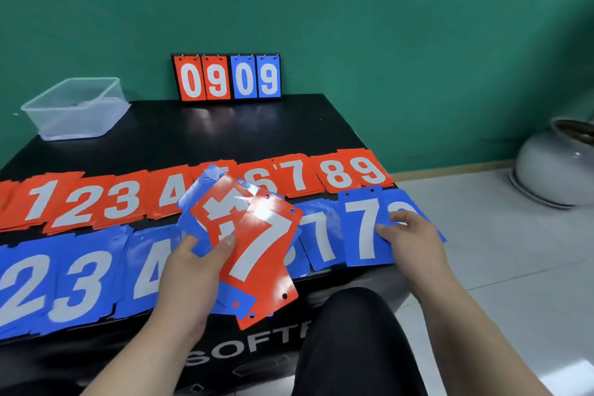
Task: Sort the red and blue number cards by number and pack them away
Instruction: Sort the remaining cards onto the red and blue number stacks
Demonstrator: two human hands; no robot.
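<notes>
The left hand (193, 264) grips a loose fan (225, 212) of cards, red 7 (260, 251) uppermost. The right hand (408, 235) pinches a blue 7 (363, 228) over the blue row (80, 283). Risk: the fan could slip and scatter that row.

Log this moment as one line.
left hand: holds card fan, red 7 on top | right hand: pinches blue 7 by blue row | box: back left
</notes>
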